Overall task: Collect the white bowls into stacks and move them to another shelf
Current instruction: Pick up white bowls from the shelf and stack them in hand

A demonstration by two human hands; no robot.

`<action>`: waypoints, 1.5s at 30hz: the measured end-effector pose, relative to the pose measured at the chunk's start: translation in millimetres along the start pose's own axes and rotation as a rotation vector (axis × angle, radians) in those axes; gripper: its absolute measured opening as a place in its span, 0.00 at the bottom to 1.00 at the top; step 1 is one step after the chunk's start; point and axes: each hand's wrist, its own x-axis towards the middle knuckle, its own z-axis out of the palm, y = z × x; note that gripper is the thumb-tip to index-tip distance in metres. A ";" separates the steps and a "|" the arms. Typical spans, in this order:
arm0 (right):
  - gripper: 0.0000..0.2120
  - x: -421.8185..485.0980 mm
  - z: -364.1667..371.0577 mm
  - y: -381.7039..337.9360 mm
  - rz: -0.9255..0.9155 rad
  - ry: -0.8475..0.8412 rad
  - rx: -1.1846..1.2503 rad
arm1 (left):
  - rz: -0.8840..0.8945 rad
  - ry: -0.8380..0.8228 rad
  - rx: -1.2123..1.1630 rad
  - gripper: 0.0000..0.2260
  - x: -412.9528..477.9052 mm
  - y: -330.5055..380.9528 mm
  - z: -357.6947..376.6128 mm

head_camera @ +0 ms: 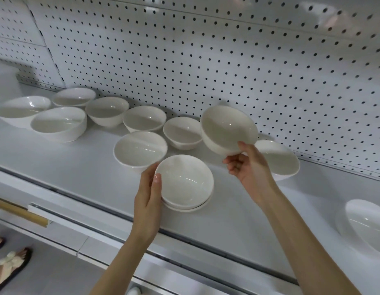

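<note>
- You are gripping one lifted bowl (228,129) in your right hand (248,169), with your thumb on its near rim and your fingers curling under its base. It is hanging tilted, clear of the shelf (78,171).
- Your left hand (148,196) is clasping the stack (185,184), with the thumb lying along the top bowl's left rim. The stack is sitting near the shelf's front edge, just beside the lifted bowl and lower than it.
- Two more rims are showing under the stack's top bowl; how many bowls it holds is not clear.
- Nine single white bowls are standing on the same shelf:
  - the left cluster (140,149) is making up seven of them, reaching from beside the stack to the far left;
  - one hidden bowl (278,158) is sitting partly behind your right hand;
  - one far bowl (367,226) is sitting well apart at the right edge.
- One white pegboard (227,60) is backing the shelf.
- Two sandalled feet (10,267) are showing on the floor at lower left.
</note>
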 end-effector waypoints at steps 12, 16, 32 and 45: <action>0.13 -33.1 25.4 -15.0 0.074 -0.285 -0.246 | 0.183 0.104 0.074 0.26 4.4 31.5 -3.1; 0.24 -34.2 28.5 -6.4 0.090 -0.351 -0.330 | 0.172 0.033 0.068 0.28 2.5 37.8 3.4; 0.34 -49.5 22.3 3.4 -0.054 -0.446 -0.612 | 0.153 0.066 0.005 0.23 -7.2 27.6 20.9; 0.41 -41.0 13.2 28.5 -0.344 -0.289 -0.798 | 0.102 0.040 0.050 0.22 -10.7 21.3 15.7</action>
